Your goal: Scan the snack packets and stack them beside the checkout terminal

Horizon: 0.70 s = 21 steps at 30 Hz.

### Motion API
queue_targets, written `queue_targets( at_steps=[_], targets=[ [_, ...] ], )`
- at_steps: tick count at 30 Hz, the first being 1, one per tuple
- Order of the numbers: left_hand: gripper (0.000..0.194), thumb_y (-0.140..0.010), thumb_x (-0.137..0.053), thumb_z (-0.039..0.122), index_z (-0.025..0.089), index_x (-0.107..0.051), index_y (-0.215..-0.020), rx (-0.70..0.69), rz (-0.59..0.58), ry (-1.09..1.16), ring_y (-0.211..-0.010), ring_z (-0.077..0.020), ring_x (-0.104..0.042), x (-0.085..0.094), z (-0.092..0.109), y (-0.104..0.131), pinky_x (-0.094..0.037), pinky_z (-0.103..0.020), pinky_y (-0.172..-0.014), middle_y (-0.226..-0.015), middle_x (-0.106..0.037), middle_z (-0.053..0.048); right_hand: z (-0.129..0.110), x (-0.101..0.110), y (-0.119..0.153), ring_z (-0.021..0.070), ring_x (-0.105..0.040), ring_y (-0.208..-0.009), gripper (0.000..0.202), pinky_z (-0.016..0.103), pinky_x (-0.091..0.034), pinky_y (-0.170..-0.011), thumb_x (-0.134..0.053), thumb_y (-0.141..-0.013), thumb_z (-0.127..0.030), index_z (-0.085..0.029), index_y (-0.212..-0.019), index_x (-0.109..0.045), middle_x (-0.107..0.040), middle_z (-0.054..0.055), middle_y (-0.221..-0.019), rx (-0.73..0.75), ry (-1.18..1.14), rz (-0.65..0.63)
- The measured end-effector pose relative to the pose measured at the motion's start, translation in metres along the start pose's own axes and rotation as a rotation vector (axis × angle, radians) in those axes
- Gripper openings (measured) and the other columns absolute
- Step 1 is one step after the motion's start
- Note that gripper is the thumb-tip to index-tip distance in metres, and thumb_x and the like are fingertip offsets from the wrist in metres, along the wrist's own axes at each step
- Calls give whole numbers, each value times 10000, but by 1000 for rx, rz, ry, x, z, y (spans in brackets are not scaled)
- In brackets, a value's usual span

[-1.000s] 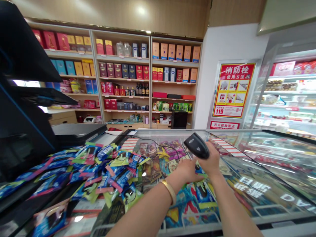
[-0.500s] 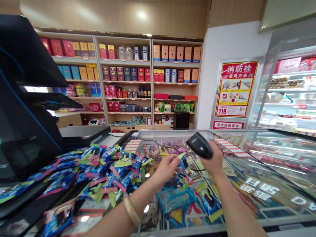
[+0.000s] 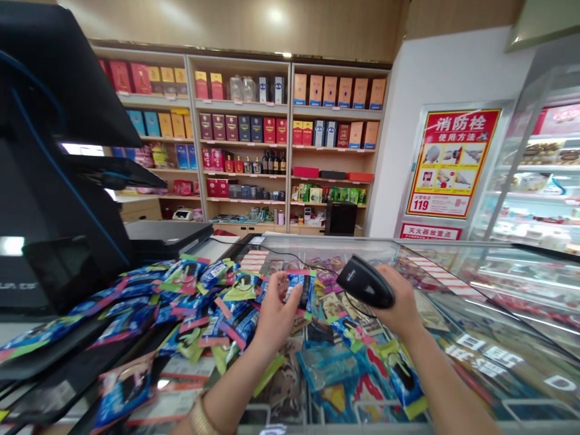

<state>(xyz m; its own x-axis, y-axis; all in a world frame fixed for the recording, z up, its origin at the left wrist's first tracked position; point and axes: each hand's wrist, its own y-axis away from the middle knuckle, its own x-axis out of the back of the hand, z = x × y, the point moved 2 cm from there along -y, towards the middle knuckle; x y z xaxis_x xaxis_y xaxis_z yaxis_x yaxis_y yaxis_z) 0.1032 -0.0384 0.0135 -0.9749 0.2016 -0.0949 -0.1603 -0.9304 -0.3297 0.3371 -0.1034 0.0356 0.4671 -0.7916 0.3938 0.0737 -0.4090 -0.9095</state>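
Observation:
My left hand [image 3: 275,311] has its thumb and fingers closed on a small blue wrapped snack packet [image 3: 306,291], held above the glass-topped chest. Wrapped round the handle of a black barcode scanner [image 3: 366,281] is my right hand [image 3: 402,302]; the scanner's head points left, close to the held packet. To the left spreads a heap of similar blue packets [image 3: 206,302] with green and pink ends. Below my hands are a blue packet [image 3: 405,377] with a lime edge and a packet [image 3: 351,331] with pink and green ends.
A black checkout terminal [image 3: 54,151] stands at the left. The glass-topped chest [image 3: 480,338] stretches rightward, with a thin cable [image 3: 290,252] across it. Shelves of boxes and bottles [image 3: 244,145] line the back wall. A lit display fridge [image 3: 544,175] is at the right.
My left hand has drawn back left and turned, bringing the packet's blue face into view. My right hand still holds the scanner, nearly in place. The view has shifted slightly left.

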Motion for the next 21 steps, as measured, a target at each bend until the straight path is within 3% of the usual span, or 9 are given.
queue_targets(
  at_steps=[5,9,21],
  targets=[
    [441,-791,-616,333,214,-471,-1189,-184,28,-266,-868,-189,-660,6,4,1,-501,-323,-802,-895,-668,-22,-8,-6,-1,203,-576,-730,238,320,-448,-658,-649,-731,-387,-211,-884,-605,-602,42,-802,83,-6,-50],
    [320,-746,-627,229,226,-530,-1051,-306,74,-419,-957,-196,-638,8,3,1,-475,-346,-886,-990,-660,-24,-14,-10,0,196,-573,-741,162,314,-442,-661,-599,-760,-327,-206,-868,-608,-598,49,-815,93,-10,-125],
    [370,-713,-625,133,221,-591,-1071,-473,74,-653,-874,-185,-595,10,3,2,-504,-321,-797,-980,-600,-37,-34,-21,1,176,-547,-742,183,300,-418,-677,-579,-683,-190,-214,-863,-603,-596,41,-843,132,-75,-340]
  ],
)
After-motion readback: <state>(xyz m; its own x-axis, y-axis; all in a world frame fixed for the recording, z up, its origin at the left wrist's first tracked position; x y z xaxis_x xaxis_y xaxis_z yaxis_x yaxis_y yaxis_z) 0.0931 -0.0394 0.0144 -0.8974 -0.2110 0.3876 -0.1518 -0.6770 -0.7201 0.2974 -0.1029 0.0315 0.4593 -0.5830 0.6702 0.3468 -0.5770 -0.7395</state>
